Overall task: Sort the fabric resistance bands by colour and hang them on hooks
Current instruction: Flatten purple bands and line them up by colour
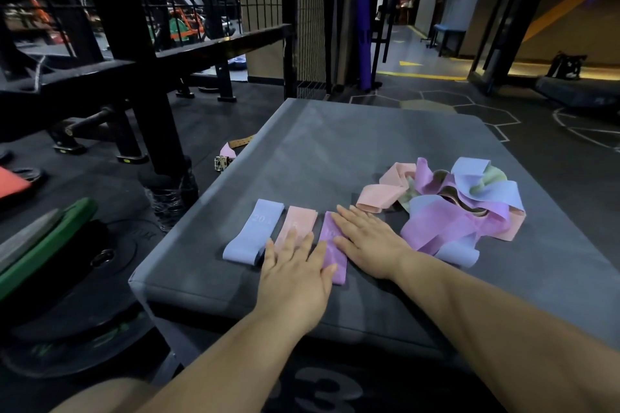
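resting flat, fingers straight: left hand [295, 275] on pink band [298, 221] and purple band [330, 256], right hand [365, 241] on purple band too; blue band [251, 231] left, tangled pile [469, 208] right.

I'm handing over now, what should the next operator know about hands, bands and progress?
Left hand open, flat on the near ends of the pink band and purple band.
Right hand open, flat on the purple band's far end.
Done: the blue band lies beside them, three in a row on the grey platform.
Left: sort the tangled pile at right; nothing hung, no hooks in view.
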Demonstrator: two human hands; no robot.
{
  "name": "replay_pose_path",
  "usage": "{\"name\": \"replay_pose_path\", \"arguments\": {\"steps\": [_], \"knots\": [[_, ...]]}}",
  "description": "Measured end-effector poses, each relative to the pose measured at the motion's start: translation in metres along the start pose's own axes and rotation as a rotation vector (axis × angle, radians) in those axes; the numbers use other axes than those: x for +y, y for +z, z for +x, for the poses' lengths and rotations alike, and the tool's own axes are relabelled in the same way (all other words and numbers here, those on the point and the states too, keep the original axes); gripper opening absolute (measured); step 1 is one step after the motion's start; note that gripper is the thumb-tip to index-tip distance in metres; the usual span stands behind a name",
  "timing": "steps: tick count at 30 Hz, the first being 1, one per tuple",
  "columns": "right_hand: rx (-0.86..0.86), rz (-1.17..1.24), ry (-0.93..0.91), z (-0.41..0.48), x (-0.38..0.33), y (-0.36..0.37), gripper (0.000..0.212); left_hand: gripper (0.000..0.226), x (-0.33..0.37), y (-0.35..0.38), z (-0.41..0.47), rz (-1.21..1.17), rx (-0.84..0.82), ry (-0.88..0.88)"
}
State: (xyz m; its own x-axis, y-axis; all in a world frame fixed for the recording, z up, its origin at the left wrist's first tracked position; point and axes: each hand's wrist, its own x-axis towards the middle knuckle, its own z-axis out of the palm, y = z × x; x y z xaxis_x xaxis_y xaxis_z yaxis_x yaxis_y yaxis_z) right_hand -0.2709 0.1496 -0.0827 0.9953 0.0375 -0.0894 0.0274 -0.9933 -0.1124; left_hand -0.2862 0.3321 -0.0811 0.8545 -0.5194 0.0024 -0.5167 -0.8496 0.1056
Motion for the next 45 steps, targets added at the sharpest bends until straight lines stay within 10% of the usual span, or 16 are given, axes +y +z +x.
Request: {"name": "replay_pose_path", "arguments": {"steps": [15,27,34,45], "knots": [[-0.019,0.033,0.007,-0.008,-0.005,-0.010,0.058,0.055,-0.001,-0.002,0.003,0.010,-0.112,-0.010],[0.397,0.081,0.262,-0.101,0.050,-0.050,0.045,0.050,0.038,-0.028,0.007,-0.038,-0.034,0.054],[0.500,0.578,0.708,-0.144,0.106,-0.039,0.022,0.055,0.092,-0.021,0.024,-0.298,-0.093,0.092],[0.331,1.010,0.695,-0.158,0.127,-0.031,0.012,0.076,0.144,0.001,0.071,-0.590,-0.073,-0.025]]}}
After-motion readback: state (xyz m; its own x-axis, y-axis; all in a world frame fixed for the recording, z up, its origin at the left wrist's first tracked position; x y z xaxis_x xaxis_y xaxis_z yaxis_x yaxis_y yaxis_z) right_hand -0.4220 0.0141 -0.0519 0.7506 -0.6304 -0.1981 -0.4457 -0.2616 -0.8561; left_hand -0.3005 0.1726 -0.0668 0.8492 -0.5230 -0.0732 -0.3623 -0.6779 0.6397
